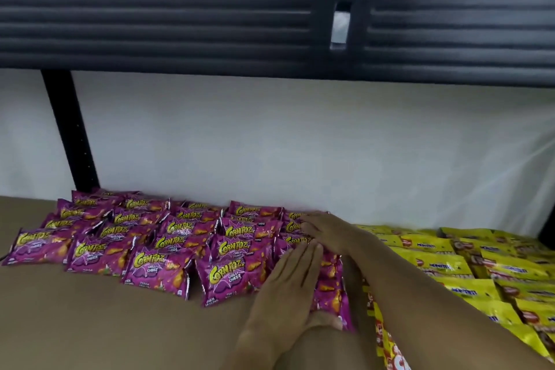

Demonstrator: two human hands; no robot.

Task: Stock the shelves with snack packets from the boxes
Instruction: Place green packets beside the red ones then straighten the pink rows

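Note:
Several purple Corntoz snack packets (pixel 156 243) lie in overlapping rows on the brown shelf board (pixel 90 324), reaching back to the white wall. My left hand (pixel 288 288) lies flat with straight fingers on the rightmost row of purple packets (pixel 330 288), pressing its left side. My right hand (pixel 324 230) reaches further back, fingers straight, and rests on the purple packets at the rear of that same row. Neither hand grips a packet.
Yellow snack packets (pixel 468 273) fill the shelf to the right of my right forearm. A black upright post (pixel 69 129) stands at the back left. The black front edge of the upper shelf (pixel 180 24) hangs overhead, with blue and red goods on it.

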